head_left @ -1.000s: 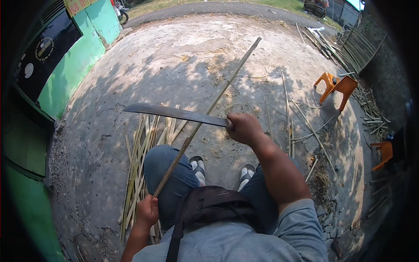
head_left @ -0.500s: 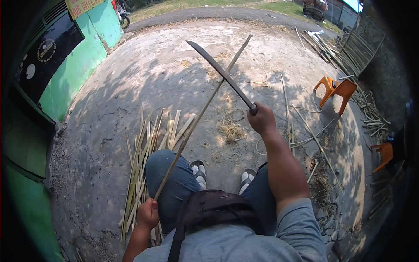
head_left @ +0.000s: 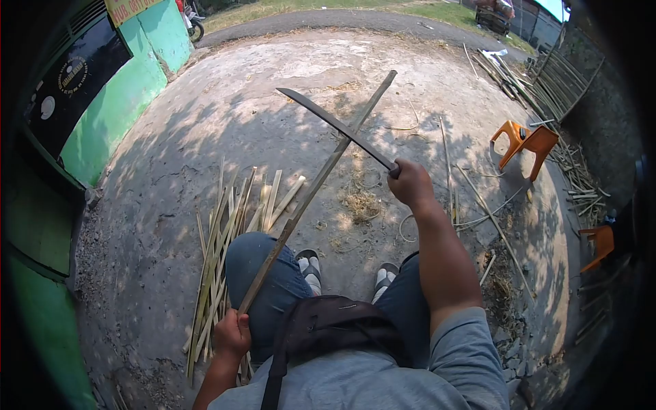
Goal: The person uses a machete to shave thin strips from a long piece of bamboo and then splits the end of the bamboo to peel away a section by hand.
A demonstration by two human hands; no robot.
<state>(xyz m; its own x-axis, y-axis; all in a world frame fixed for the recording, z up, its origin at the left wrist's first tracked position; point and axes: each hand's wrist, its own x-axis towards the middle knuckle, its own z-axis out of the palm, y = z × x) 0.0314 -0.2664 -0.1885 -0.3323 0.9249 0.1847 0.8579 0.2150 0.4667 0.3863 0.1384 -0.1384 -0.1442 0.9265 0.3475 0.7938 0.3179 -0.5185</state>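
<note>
My right hand (head_left: pixel 411 183) is closed round the handle of a machete (head_left: pixel 318 111), whose dark blade points up and to the left. The blade crosses a long bamboo strip (head_left: pixel 314 184) near the strip's upper part and appears to touch it. Low on the left, my left hand (head_left: pixel 232 332) grips the bottom end of that strip, which slants over my left knee, away and to the right. A notch or step shows along the strip's edge above the knee. Beside my left leg lies a pile of split bamboo strips (head_left: pixel 217 263) on the ground.
Bamboo shavings (head_left: pixel 361 205) lie on the concrete ahead of my feet. Several thin strips (head_left: pixel 488 212) are on the ground to the right, near an orange plastic stool (head_left: pixel 526 145). Bamboo poles (head_left: pixel 502 75) lean at the far right. A green wall (head_left: pixel 116 130) borders the left.
The machete has come lower, its tip swinging down and left along the bamboo strip. The strip has rolled, showing a wider face, and its far end sits slightly lower.
</note>
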